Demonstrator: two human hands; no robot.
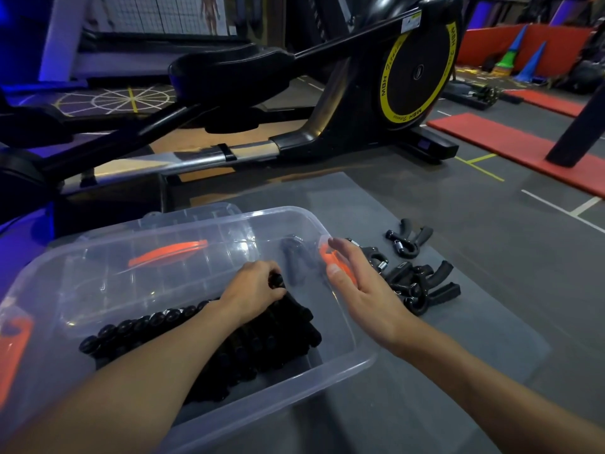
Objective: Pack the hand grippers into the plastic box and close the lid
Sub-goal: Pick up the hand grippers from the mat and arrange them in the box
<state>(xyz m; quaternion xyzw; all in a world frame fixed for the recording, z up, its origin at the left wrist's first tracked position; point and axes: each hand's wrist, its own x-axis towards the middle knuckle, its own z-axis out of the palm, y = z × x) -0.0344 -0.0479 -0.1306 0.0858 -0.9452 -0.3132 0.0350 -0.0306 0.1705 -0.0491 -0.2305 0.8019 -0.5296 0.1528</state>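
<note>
A clear plastic box with orange latches sits on the grey floor mat. Inside it lies a packed row of black hand grippers, and one more gripper lies alone at the far end. My left hand is inside the box, fingers closed on the end of a black hand gripper at the top of the row. My right hand hovers flat and open over the box's right rim, by an orange latch. A loose pile of hand grippers lies on the mat right of the box.
The clear lid with an orange handle rests behind the box. An elliptical trainer stands close behind. Red mats and cones lie farther right. A separate hand gripper lies beyond the pile.
</note>
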